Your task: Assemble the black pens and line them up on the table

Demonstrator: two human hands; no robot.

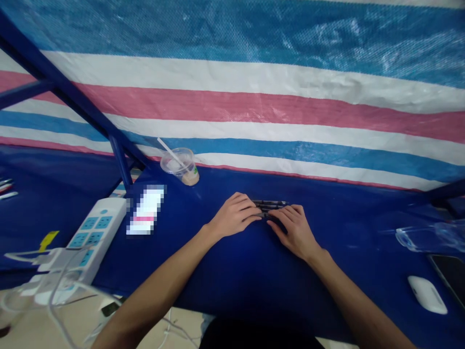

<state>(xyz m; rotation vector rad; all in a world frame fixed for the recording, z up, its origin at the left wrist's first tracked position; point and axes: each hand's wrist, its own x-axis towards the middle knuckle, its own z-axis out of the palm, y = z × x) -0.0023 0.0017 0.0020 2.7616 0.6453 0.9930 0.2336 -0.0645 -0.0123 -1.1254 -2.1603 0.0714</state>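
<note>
Back wall: woven plastic tarp [232, 106], striped blue, white and pink (creased, with a faint sheen). Frame: dark blue metal bars [54, 72], set diagonally at upper left. Table: deep blue sheet cover [232, 286], running wall to wall. Below: pale floor [80, 325].

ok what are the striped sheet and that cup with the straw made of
The striped sheet looks like woven plastic tarpaulin: it has a fine weave pattern and a shiny sheen along its creases. The cup looks like thin clear plastic, as it is see-through with a thin rim.
</note>
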